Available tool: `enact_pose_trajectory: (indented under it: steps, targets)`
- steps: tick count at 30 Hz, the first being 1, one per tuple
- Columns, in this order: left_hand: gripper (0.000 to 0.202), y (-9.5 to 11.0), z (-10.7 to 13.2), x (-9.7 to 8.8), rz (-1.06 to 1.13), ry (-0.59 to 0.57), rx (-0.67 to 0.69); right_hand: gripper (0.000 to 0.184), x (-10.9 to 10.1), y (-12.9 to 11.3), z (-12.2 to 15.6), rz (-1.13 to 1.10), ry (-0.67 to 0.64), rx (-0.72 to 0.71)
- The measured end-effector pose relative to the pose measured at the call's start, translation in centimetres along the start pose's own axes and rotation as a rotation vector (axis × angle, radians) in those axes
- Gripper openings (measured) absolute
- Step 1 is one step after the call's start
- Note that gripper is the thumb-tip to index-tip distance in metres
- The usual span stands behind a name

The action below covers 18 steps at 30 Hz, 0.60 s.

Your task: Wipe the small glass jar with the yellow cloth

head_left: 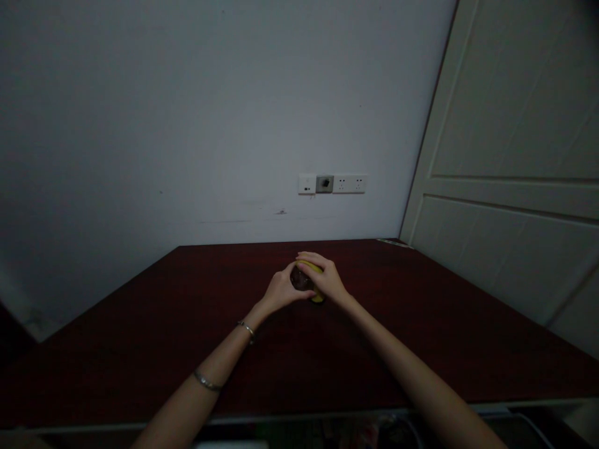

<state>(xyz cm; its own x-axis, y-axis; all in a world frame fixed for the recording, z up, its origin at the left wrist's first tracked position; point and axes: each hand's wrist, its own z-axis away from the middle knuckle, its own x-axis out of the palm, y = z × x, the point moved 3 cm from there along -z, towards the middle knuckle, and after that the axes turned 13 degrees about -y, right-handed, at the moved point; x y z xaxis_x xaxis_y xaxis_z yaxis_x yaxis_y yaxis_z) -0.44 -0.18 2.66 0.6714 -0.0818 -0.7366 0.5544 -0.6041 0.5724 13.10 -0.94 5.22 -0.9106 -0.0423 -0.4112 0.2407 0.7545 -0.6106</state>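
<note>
Both my hands meet around one small rounded object (301, 279) over the middle of the table. Its side toward the left looks dark brown and shiny, perhaps a clear container, and a yellow part (319, 295) shows on the right. My left hand (279, 290) is closed around the dark side, thumb along the bottom. From the right, my right hand (331, 282) grips the yellow part, with its fingers over the top. The fingers cover much of the object, so its exact kind is unclear. Two metal bangles circle my left forearm.
The dark red table (187, 337) reaches back to a pale wall (210, 112). Sockets (349, 183) and a switch plate (307, 184) are on that wall. A panelled door (515, 149) stands along the right. Below the front edge, dim items lie in an open space.
</note>
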Motion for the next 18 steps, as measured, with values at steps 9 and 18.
enact_pose_trajectory:
  steps: [9, 18]
  targets:
    - [0.066, -0.4, -0.3, 0.0, 0.114, 0.026, 0.023, 0.021, 0.0, -0.3, 0.4, -0.067, -0.051, -0.063]
    - [0.067, -0.3, -0.3, 0.1, 0.117, 0.002, 0.033, 0.021, -0.2, -0.4, 1.0, -0.107, -0.047, -0.064]
